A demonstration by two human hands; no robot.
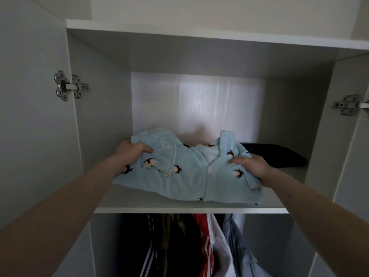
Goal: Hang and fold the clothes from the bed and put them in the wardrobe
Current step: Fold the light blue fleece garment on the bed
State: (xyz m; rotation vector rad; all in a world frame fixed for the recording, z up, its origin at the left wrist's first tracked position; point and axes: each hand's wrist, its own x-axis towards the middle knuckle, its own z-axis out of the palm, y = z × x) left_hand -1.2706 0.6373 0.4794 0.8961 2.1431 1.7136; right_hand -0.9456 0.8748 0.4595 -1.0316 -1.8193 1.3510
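1. Wall: plain off-white, visible above the cabinet top.
2. Left door: white, swung open, steel hinge at its edge.
3. Right hinge: steel.
4. Back panel: white, lit by a soft bright patch.

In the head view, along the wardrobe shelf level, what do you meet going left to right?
Left door hinge → left hand → light blue fleece garment → right hand → dark folded clothes → right door hinge.
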